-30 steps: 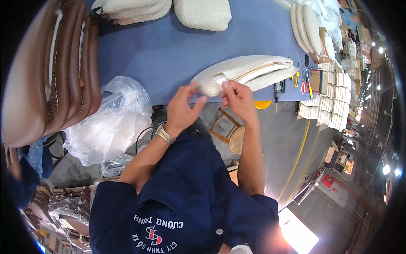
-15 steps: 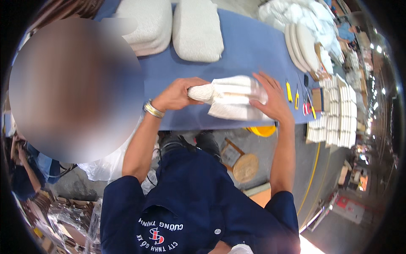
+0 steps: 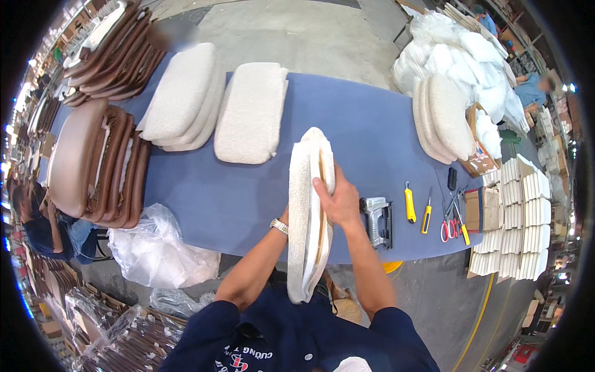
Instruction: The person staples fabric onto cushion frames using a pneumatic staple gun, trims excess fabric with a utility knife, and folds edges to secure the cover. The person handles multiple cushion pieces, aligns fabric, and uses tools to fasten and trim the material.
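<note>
A cream fabric seat cushion (image 3: 304, 217) stands on edge before me, its long side pointing away over the table's near edge. Its fabric cover gapes along the edge, showing white padding and a tan strip inside. My right hand (image 3: 338, 199) grips the cushion's right side, thumb laid over the open edge and fingers behind. My left hand (image 3: 286, 216) is at the cushion's left side, mostly hidden behind it, so its fingers do not show. A staple gun (image 3: 377, 222) lies on the table to the right of my right hand.
The blue-covered table (image 3: 186, 198) bears cream cushions (image 3: 251, 115), brown padded pieces (image 3: 77, 164), a yellow-handled cutter (image 3: 409, 203), a yellow screwdriver (image 3: 426, 218) and red-handled scissors (image 3: 445, 229). White panels (image 3: 514, 217) are stacked at right. Plastic wrap (image 3: 164, 248) hangs at the near left edge.
The cushion has turned from lying crosswise between my hands to pointing away from me. My right hand has moved left onto its side. The view has shifted, showing more of the table.
</note>
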`<control>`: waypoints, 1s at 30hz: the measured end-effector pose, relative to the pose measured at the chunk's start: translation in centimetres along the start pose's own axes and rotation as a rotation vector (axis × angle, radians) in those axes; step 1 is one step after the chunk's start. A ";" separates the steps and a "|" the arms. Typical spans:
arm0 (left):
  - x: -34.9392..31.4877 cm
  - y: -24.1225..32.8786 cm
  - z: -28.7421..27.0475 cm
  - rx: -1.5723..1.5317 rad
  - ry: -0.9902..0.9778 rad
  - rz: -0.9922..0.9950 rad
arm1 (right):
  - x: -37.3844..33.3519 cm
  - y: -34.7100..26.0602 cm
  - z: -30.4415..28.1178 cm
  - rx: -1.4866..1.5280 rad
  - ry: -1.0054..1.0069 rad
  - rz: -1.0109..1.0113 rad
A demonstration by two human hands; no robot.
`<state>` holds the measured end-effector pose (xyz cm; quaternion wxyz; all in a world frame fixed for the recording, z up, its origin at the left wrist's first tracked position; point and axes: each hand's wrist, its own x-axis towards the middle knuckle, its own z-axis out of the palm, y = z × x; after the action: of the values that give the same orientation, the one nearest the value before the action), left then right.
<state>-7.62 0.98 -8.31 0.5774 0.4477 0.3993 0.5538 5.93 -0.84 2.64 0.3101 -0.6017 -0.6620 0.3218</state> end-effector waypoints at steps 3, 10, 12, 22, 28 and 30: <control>2.2 -0.1 2.7 -0.247 -0.121 -0.275 | 0.7 2.4 -1.8 -0.068 0.123 -0.006; 4.8 4.4 7.2 0.164 -0.091 -0.403 | 3.1 9.8 -2.5 0.001 0.038 0.150; 4.3 4.2 8.5 0.338 -0.064 -0.223 | 4.8 11.6 -4.5 0.271 0.087 0.146; 7.2 3.6 12.3 0.552 0.065 -0.140 | 13.1 12.5 -7.0 0.205 0.320 -0.072; 9.2 3.0 12.1 0.438 0.169 -0.134 | 11.4 12.0 -4.8 0.691 0.440 0.213; 8.8 2.6 12.2 0.360 0.179 -0.057 | 11.1 11.5 -4.7 0.669 0.474 0.226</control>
<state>3.95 8.76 -2.09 0.4656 0.4811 0.5541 0.4947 15.65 11.22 -3.45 0.5948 -0.5940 -0.3610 0.4037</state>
